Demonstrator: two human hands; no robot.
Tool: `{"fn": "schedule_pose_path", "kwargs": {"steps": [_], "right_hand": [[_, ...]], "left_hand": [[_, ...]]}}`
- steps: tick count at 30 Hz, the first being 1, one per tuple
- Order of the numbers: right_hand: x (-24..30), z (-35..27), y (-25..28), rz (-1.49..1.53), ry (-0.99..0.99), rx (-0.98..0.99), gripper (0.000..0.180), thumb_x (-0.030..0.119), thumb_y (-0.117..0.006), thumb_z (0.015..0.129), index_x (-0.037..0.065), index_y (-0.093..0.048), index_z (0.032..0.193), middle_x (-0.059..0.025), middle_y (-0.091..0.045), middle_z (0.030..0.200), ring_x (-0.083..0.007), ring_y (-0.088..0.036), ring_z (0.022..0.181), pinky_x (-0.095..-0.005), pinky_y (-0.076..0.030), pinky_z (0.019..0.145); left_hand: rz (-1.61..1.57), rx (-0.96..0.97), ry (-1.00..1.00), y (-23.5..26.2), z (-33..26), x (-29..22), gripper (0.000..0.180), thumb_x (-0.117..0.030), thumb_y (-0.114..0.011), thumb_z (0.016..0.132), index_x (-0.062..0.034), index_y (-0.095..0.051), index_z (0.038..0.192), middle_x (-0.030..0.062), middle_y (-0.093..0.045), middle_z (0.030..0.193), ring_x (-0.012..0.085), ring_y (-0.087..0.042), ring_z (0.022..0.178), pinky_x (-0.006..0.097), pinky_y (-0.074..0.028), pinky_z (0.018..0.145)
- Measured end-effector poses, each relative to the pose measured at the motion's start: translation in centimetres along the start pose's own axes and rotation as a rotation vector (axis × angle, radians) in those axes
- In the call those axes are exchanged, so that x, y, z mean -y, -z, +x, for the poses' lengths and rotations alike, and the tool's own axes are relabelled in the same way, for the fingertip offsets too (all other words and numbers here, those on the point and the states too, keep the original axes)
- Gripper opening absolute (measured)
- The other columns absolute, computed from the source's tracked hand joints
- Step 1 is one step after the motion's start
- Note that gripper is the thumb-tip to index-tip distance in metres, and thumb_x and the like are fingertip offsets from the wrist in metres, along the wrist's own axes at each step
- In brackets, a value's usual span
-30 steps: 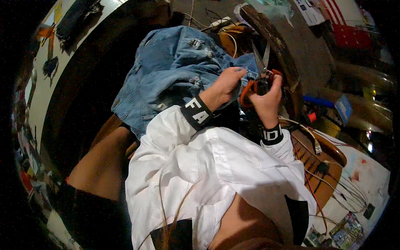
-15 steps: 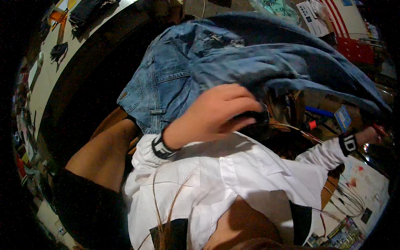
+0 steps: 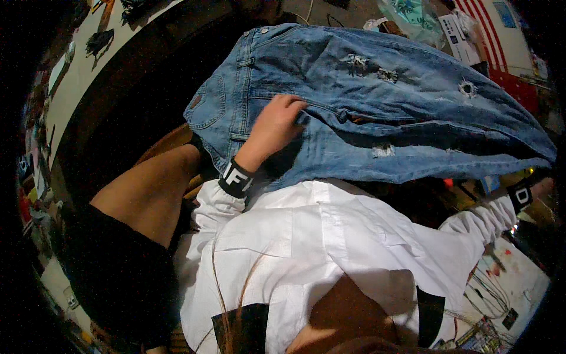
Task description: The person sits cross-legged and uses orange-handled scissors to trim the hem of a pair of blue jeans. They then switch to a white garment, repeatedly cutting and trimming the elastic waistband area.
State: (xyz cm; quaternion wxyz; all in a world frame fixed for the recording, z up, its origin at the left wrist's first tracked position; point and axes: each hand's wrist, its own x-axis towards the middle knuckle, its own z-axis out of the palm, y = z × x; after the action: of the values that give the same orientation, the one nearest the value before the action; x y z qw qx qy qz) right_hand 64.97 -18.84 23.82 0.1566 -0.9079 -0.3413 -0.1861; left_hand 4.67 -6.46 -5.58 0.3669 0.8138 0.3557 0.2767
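The white shirt (image 3: 365, 230) has black, lettered cuffs (image 3: 236, 179).

The blue jeans (image 3: 348, 94) lie spread out across the middle, hiding most of whatever bears them. On the left curves a pale surface (image 3: 82, 79), worktop or floor, which cannot be told; a dark frayed scrap (image 3: 99, 41) lies on it, with another dark piece (image 3: 135, 8) near the upper edge. Lower right, a white surface (image 3: 530, 282) carries red marks (image 3: 508, 252), a loose spread of thin cables (image 3: 492, 292) and a small black block (image 3: 510, 318). At the top, a dull grey-brown surface (image 3: 361, 9) bears a crumpled turquoise plastic bag (image 3: 414, 20), with a white package (image 3: 460, 40) just beside it.
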Motion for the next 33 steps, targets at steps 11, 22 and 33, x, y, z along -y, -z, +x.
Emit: {"fn": "schedule_pose_path", "kwargs": {"steps": [11,22,33], "right_hand": [[-0.7,0.8,-0.7,0.001,0.009,-0.026,0.027,0.02,-0.06,0.081,0.004,-0.054,0.102,-0.0072,-0.06,0.094,-0.0185,-0.057,0.086,-0.0319,-0.045,0.08],[20.2,-22.7,-7.7,0.708,0.562,0.324,0.025,0.02,-0.058,0.082,0.005,-0.054,0.101,-0.0066,-0.06,0.093,-0.0179,-0.056,0.087,-0.0315,-0.044,0.082],[31.0,-30.1,-15.3,0.861,0.498,0.703,0.023,0.021,-0.056,0.084,0.006,-0.053,0.1,-0.0059,-0.06,0.093,-0.0173,-0.056,0.088,-0.0312,-0.043,0.083]], "left_hand": [[0.268,0.04,-0.506,-4.0,5.6,-3.5,0.026,-0.016,-0.059,0.073,-0.0149,-0.058,0.099,0.0093,-0.05,0.099,0.0243,-0.048,0.098,0.034,-0.042,0.076],[0.898,-0.707,-0.081,20.0,9.4,-2.6,0.02,-0.015,-0.058,0.078,-0.0087,-0.058,0.097,0.0144,-0.056,0.076,0.0336,-0.058,0.07,0.042,-0.047,0.058],[1.116,-1.302,-0.196,29.8,4.8,-6.4,0.023,-0.016,-0.061,0.076,-0.0042,-0.054,0.094,0.015,-0.059,0.092,0.0328,-0.06,0.081,0.039,-0.05,0.069]]}}
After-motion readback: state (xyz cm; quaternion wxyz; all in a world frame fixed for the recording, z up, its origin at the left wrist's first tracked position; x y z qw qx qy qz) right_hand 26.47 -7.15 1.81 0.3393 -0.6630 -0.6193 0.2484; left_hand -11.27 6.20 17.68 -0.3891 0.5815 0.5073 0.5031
